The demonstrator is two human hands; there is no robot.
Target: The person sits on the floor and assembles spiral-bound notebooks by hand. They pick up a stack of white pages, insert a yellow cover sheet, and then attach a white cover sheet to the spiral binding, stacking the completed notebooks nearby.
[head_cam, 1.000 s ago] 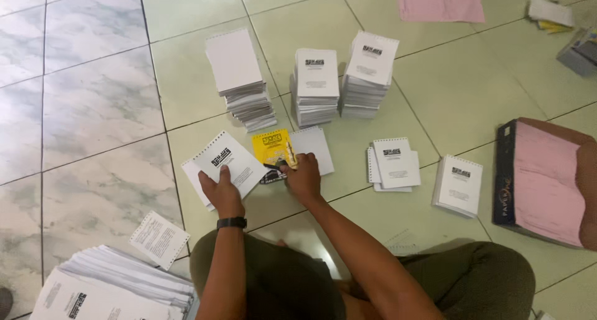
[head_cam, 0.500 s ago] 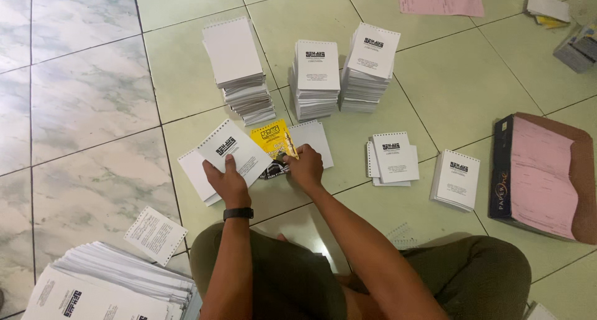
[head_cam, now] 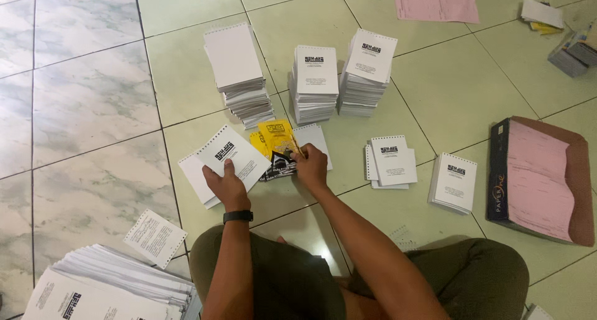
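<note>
I sit on a tiled floor. My left hand (head_cam: 225, 182) grips the near edge of a white punched sheet (head_cam: 233, 156) with a black mark, lifted a little above another white sheet (head_cam: 198, 182). My right hand (head_cam: 309, 164) pinches a yellow cover (head_cam: 275, 135) that lies over a black-and-white card (head_cam: 278, 166) and a white sheet (head_cam: 315, 139). A black band is on my left wrist.
Three tall stacks of punched white booklets (head_cam: 239, 77), (head_cam: 314, 83), (head_cam: 367, 71) stand just beyond. Smaller piles (head_cam: 390, 161), (head_cam: 454, 182) lie to the right. A box of pink paper (head_cam: 538, 180) sits far right, a big paper pile (head_cam: 106, 286) near left, a loose sheet (head_cam: 154, 238) beside it.
The left hand has raised the marked white sheet slightly. The right hand stays on the yellow cover, shifted a little.
</note>
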